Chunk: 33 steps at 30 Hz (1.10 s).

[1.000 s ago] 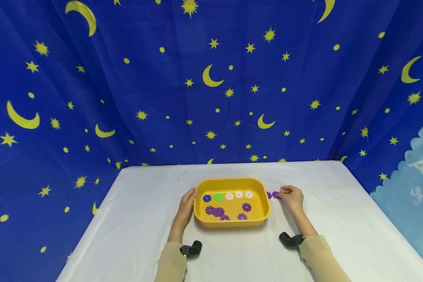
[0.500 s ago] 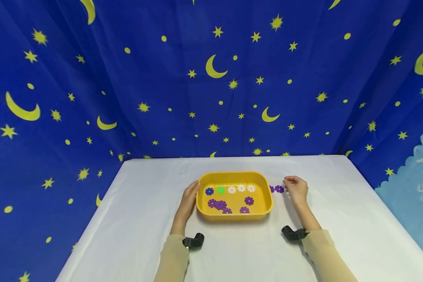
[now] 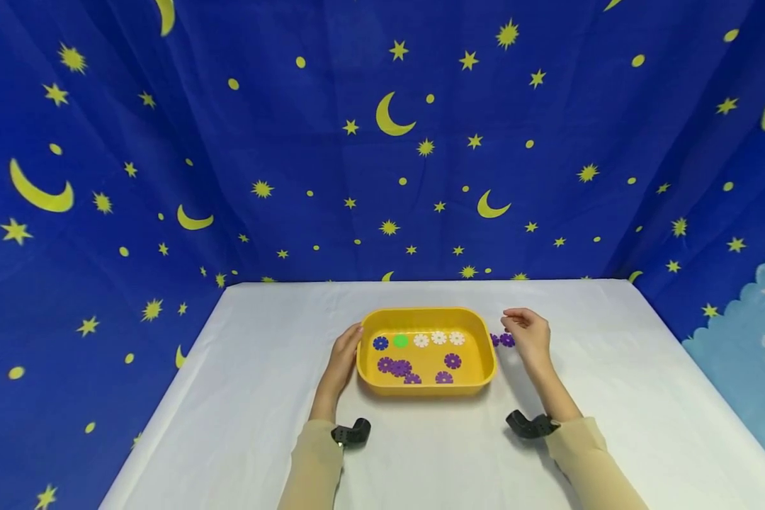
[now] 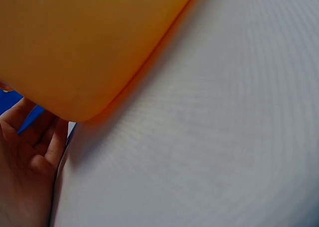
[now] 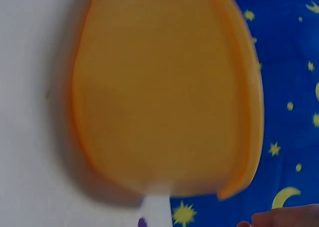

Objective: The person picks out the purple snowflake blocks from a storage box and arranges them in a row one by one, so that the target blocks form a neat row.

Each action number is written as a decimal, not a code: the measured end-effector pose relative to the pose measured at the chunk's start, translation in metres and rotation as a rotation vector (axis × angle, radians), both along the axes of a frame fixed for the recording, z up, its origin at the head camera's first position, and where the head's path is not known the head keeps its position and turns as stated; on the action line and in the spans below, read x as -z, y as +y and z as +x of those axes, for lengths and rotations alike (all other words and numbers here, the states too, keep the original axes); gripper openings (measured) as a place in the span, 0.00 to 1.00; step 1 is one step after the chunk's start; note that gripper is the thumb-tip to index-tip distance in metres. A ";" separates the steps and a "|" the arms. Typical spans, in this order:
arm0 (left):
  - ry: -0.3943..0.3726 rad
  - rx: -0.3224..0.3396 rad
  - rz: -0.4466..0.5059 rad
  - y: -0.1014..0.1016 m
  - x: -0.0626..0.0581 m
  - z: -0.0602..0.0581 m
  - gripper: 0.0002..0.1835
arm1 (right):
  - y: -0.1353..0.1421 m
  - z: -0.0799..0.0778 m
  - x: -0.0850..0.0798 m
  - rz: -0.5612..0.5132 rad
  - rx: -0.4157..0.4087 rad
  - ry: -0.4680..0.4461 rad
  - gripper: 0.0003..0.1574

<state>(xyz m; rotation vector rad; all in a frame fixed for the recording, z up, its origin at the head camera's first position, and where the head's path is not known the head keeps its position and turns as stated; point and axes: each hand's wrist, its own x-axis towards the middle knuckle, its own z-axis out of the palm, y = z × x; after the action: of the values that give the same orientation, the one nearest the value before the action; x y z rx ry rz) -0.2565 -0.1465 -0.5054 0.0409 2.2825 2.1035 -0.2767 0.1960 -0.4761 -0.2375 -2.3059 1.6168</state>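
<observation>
Near the middle of the white tablecloth (image 3: 242, 397) sits a yellow plastic tray (image 3: 426, 386), its long sides running parallel to the table's front edge. The left hand (image 3: 344, 358) lies flat against the tray's left end wall, fingers straight and relaxed, holding nothing. The right hand (image 3: 528, 336) hovers just off the tray's right end, fingers loosely curled above two purple flower discs (image 3: 503, 341) that lie on the cloth just beside the tray's right wall; whether a fingertip touches them cannot be told, and the right wrist view shows only a blurred sliver of fingers at its lower edge. Inside the tray, a blue disc (image 3: 380, 343), a green disc (image 3: 400, 341) and three white discs (image 3: 438, 338) line the far wall, with more purple discs (image 3: 414, 370) along the near side.

The purple discs look thin, stiff and very light, likely slick plastic, so they would probably skate under a push; a pinch at the notched rim between thumb and forefinger seems the surest hold, taking one disc at a time
</observation>
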 end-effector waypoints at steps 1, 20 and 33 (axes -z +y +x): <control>0.003 0.001 -0.003 0.000 0.000 0.000 0.26 | -0.003 0.002 -0.002 0.002 -0.019 -0.001 0.12; 0.045 -0.046 -0.014 -0.003 0.032 -0.022 0.29 | -0.031 0.013 -0.011 0.151 -0.258 -0.002 0.13; 0.014 -0.027 0.005 -0.003 0.030 -0.018 0.29 | -0.044 0.018 -0.007 0.209 -0.387 0.066 0.12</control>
<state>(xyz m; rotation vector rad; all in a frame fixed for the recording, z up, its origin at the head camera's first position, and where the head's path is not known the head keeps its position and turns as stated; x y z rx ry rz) -0.2748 -0.1492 -0.5356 0.0253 2.2989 2.1291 -0.2586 0.1521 -0.4694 0.3250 -2.5588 1.4969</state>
